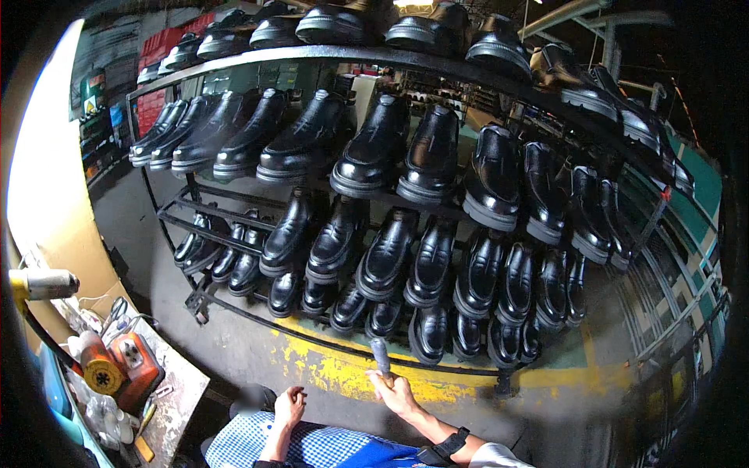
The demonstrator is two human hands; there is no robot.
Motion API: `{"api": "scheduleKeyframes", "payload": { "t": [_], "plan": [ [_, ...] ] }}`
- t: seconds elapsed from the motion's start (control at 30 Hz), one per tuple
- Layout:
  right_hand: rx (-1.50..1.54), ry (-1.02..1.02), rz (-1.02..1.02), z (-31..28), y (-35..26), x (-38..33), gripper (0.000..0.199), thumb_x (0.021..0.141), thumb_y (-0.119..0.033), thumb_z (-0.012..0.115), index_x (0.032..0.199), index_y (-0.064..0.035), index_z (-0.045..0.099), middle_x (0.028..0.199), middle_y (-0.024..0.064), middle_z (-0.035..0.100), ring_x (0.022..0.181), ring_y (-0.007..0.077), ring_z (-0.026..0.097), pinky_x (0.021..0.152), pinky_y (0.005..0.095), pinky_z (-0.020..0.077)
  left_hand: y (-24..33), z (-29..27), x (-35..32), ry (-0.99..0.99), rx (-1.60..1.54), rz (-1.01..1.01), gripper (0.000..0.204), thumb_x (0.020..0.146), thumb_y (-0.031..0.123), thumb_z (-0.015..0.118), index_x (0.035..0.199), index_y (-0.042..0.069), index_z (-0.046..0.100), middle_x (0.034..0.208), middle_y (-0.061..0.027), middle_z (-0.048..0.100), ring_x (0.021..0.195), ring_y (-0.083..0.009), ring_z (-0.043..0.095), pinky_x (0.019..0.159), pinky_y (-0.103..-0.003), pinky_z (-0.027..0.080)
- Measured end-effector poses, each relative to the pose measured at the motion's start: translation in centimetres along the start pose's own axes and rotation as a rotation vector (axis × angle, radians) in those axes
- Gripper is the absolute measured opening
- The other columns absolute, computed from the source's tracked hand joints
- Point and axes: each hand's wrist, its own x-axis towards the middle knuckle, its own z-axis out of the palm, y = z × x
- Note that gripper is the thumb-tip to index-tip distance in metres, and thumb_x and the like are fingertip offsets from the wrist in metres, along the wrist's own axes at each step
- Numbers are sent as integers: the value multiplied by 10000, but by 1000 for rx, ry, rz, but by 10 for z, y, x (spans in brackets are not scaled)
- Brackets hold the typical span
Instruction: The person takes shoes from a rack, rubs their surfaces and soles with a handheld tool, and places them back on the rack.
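In my right hand (395, 394) is a short grey stick-shaped tool (380, 355), gripped at its lower end and pointing up toward the lowest shoes of the rack. What kind of tool it is, I cannot make out. My left hand (289, 406) hovers above the blue-and-white checked cloth (242, 437) over my lap, its fingers loosely curled and apart from the thumb, with nothing seen in them. Ahead stands a black metal rack (234, 195) holding several tiers of glossy black leather shoes (382, 253), toes toward me. Neither hand touches the shoes.
A cluttered workbench (181, 374) at the left holds an orange-red box-shaped device (134, 363), cables and small tools. A lamp-like grey head (51, 284) juts over it. Yellow paint (328, 355) marks the floor under the rack. Metal frames (663, 288) stand at the right.
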Motion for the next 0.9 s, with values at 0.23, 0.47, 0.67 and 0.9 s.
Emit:
{"api": "scheduleKeyframes", "payload": {
  "t": [0.23, 0.47, 0.67, 0.9],
  "plan": [
    [21, 228, -31, -15, -7, 6, 218, 860, -221, 534, 924, -32, 622, 527, -36, 461, 454, 42, 418, 416, 202, 316, 16, 4, -8, -76, -309, -79, 280, 883, 179, 415, 1072, 3, 525, 895, -111, 630, 713, -175, 628, 585, -267, 499],
    [39, 311, 60, -4, -9, 11, 240, 858, -240, 533, 908, -22, 619, 528, -25, 469, 449, 46, 414, 412, 201, 311, 20, 4, -12, -60, -122, 19, 271, 865, 173, 425, 1016, -12, 553, 843, -135, 647, 706, -193, 648, 639, -277, 498],
    [0, 325, -14, 1, -5, 12, 237, 853, -244, 541, 881, -22, 619, 522, -20, 477, 450, 48, 414, 411, 205, 311, 20, 2, -13, -74, -92, 45, 278, 886, 186, 424, 1056, -4, 537, 889, -125, 638, 729, -180, 642, 608, -268, 515],
    [18, 370, -13, 5, -8, 14, 202, 849, -190, 548, 825, -6, 628, 515, -22, 459, 447, 59, 429, 423, 227, 345, 25, -1, -16, -52, -103, 57, 267, 879, 182, 439, 1040, -1, 547, 871, -129, 640, 727, -186, 642, 613, -275, 518]
  ]
}}
